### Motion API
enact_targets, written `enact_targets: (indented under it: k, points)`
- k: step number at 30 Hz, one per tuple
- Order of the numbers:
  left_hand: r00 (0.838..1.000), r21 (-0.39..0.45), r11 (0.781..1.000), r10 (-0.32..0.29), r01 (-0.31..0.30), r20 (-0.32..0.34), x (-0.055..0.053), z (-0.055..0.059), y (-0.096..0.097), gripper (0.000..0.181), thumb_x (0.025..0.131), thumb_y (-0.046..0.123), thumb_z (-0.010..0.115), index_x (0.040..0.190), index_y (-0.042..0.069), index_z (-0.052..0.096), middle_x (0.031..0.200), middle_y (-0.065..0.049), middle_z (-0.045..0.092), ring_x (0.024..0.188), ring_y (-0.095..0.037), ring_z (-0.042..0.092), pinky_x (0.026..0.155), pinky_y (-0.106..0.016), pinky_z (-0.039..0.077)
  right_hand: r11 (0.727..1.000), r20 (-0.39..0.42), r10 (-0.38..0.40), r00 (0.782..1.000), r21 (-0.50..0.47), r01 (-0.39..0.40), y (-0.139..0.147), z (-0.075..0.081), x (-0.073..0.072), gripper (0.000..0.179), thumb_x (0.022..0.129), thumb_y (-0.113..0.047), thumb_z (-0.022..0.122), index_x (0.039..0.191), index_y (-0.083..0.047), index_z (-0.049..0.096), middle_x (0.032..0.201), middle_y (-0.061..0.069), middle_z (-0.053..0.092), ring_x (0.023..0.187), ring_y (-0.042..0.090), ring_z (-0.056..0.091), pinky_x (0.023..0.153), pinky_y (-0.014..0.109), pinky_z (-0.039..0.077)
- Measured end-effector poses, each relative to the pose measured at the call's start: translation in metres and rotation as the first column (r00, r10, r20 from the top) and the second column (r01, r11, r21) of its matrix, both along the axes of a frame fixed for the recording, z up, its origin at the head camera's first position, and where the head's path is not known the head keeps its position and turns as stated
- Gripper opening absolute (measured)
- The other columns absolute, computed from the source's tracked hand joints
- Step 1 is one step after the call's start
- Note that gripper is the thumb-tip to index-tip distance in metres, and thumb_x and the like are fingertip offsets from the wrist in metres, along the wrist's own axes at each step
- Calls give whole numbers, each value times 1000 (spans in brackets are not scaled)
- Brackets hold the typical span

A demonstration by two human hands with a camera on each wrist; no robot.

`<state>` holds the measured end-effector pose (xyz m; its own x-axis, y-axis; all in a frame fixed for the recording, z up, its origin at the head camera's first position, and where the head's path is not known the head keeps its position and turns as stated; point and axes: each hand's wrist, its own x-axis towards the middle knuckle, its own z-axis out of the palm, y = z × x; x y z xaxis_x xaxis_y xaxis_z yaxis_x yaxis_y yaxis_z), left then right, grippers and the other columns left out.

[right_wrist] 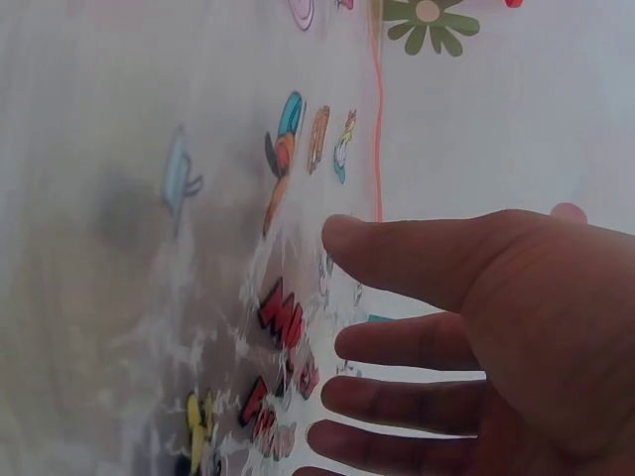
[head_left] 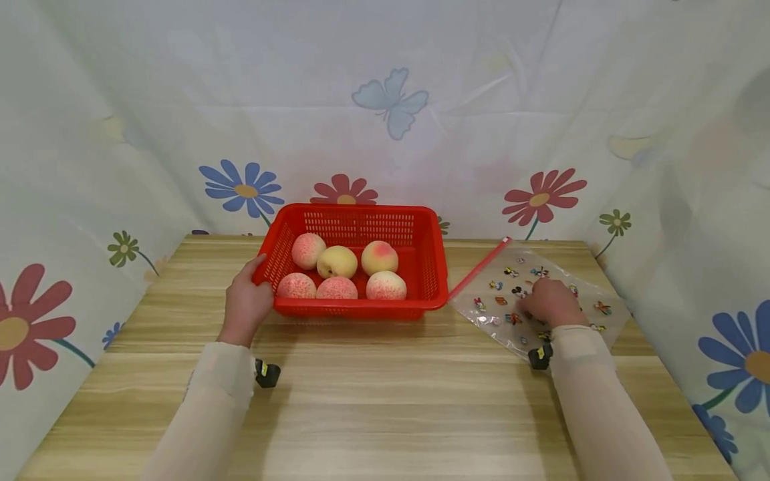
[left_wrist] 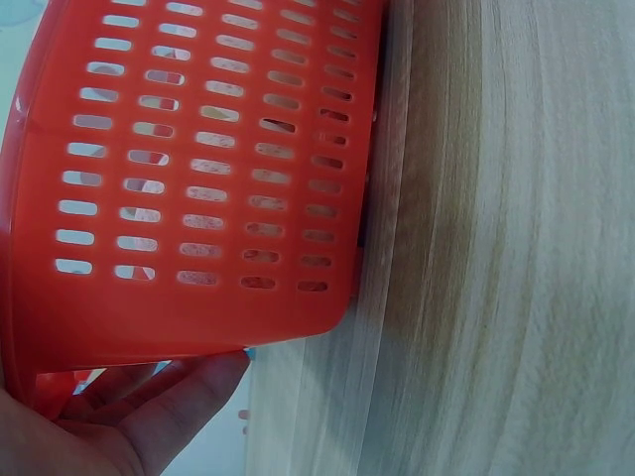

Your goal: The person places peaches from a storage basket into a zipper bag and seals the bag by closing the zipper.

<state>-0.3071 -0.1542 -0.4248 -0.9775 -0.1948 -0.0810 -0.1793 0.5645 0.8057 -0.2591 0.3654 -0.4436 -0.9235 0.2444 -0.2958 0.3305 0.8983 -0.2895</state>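
My left hand (head_left: 248,304) grips the left end of a red perforated plastic basket (head_left: 351,308), its fingers hooked at the rim in the left wrist view. Inside the basket lie several peaches (head_left: 337,261), some speckled pink, others pale yellow. To the right, a clear zip bag (head_left: 483,284) printed with small cartoon figures lies flat, its red zip strip (head_left: 481,267) facing the basket. Over the bag is my right hand (head_left: 555,304). The right wrist view shows its fingers (right_wrist: 397,397) fairly straight and spread, fingertips right at the plastic, holding nothing.
Basket and bag rest on a light wood-grain table (head_left: 385,401). Behind and beside it hangs a pale cloth (head_left: 469,153) printed with flowers and a butterfly. A small black camera (head_left: 267,373) is worn at the left wrist, another (head_left: 540,356) at the right.
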Motion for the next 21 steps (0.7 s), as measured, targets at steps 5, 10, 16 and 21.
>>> enact_targets:
  k: [5, 10, 16, 21]
  points:
    - [1000, -2, 1000, 1, -1, 1, 1, 1, 0, 71, 90, 4, 41, 155, 24, 23, 156, -16, 31, 128, -43, 46, 95, -55, 49, 1000, -14, -19, 1000, 10, 19, -3, 0, 0, 32, 94, -33, 59, 84, -2, 63, 74, 10, 60, 63, 21, 53, 54, 30, 40]
    - [1000, 3, 1000, -1, 1, 11, 1, 1, 0, 71, 90, 4, 42, 155, 24, 22, 157, -15, 31, 129, -42, 45, 95, -55, 49, 999, -14, -37, 999, 25, 37, -5, -3, 3, 35, 93, -35, 59, 88, -1, 64, 73, 10, 61, 60, 20, 53, 51, 30, 39]
    - [1000, 9, 1000, -8, 8, 8, 1, 2, 0, 71, 90, 5, 41, 155, 25, 22, 156, -16, 32, 127, -41, 46, 96, -54, 49, 998, 20, -61, 998, 33, 60, -6, -6, 5, 39, 86, -38, 66, 89, 1, 67, 75, 12, 65, 62, 22, 57, 52, 31, 42]
    - [1000, 8, 1000, -6, 6, 14, 1, 3, 0, 71, 90, 5, 41, 155, 25, 22, 156, -16, 32, 126, -40, 46, 97, -54, 49, 997, 15, -49, 999, 53, 49, -7, -5, 5, 42, 83, -39, 70, 92, 2, 67, 78, 14, 66, 63, 23, 58, 52, 31, 42]
